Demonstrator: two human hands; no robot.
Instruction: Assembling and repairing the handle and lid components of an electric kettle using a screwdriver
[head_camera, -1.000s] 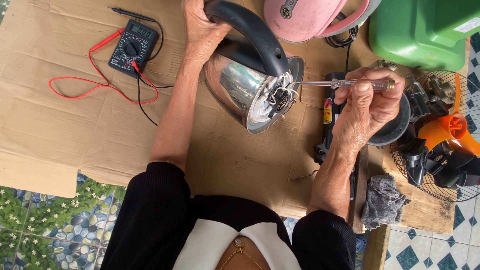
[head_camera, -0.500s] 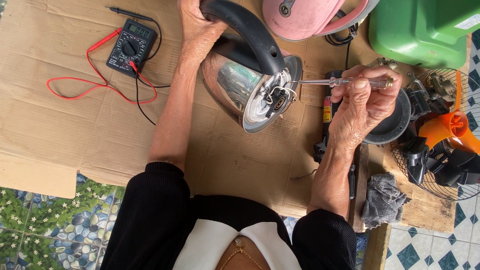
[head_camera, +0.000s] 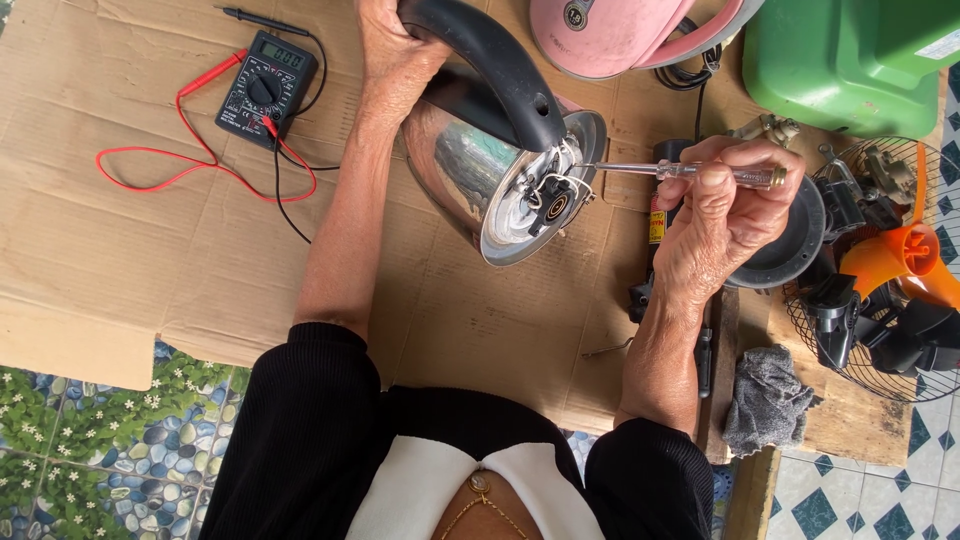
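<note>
A shiny steel electric kettle (head_camera: 462, 172) with a black handle lies on its side, its open underside with white wires turned toward my right. My left hand (head_camera: 392, 58) grips the kettle's top end beside the handle. My right hand (head_camera: 725, 215) holds a clear-handled screwdriver (head_camera: 690, 171) level. Its tip reaches into the wiring at the kettle's base (head_camera: 552, 195).
A black multimeter (head_camera: 266, 88) with red and black leads lies at the upper left on flattened cardboard (head_camera: 120, 230). A pink appliance (head_camera: 620, 35) and a green container (head_camera: 850, 60) sit at the top. Fan parts, a wire grille (head_camera: 880, 300) and a grey rag (head_camera: 765, 398) crowd the right.
The kettle and both hands have shifted only slightly. The screwdriver tip stays at the wiring on the kettle's base.
</note>
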